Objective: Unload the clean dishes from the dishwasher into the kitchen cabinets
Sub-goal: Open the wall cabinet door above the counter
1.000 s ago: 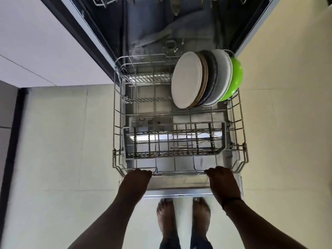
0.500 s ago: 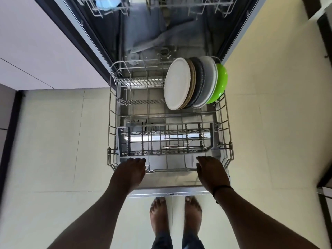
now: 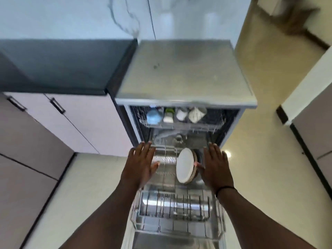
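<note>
Two hands, left and right, are held spread flat, each grip empty, above plates stood upright in the lower rack.

Shiny metal wire rack, glossy white plate, matt dishwasher top.

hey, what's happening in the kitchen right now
A person is unloading a dishwasher. The lower rack is pulled out over the open door, with plates standing on edge at its back. Both hands, left hand and right hand, are open and empty above the rack, either side of the plates. Cups sit in the upper rack.
</note>
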